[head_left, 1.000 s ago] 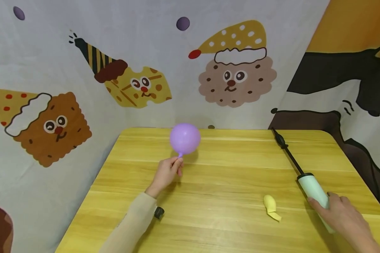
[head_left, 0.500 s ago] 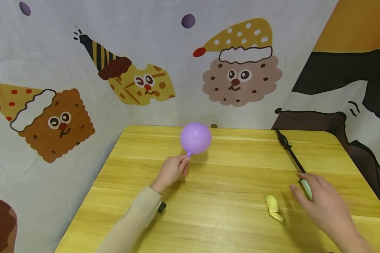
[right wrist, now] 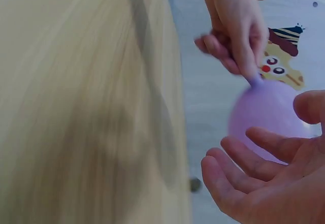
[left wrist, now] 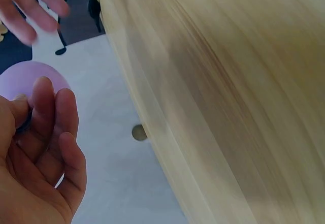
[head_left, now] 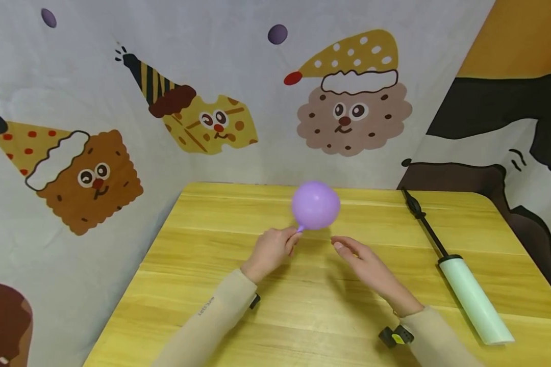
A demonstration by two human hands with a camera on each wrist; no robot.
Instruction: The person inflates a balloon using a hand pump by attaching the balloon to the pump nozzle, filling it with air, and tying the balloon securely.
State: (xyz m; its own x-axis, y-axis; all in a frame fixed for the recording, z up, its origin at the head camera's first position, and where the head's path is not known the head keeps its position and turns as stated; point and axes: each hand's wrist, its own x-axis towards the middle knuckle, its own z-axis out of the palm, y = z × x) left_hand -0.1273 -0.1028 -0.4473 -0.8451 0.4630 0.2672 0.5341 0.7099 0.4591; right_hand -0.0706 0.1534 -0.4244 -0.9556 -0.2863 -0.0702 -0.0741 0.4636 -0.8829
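Note:
My left hand pinches the neck of a round, inflated purple balloon between thumb and fingertips. The balloon is held up above the far part of the table. Just right of it, my right hand hovers with its fingers loosely extended, holding nothing. In the right wrist view the purple balloon shows behind my spread right fingers, and a gap cannot be judged there. The left wrist view shows the curled left fingers at the balloon's neck.
A mint-green hand pump with a black rod lies along the right side of the wooden table. A cloth backdrop with cartoon biscuits hangs behind the table's far edge.
My right hand has let go of the pump and moved left toward the balloon. My left hand has carried the balloon rightward. A yellow deflated balloon seen earlier is now out of sight.

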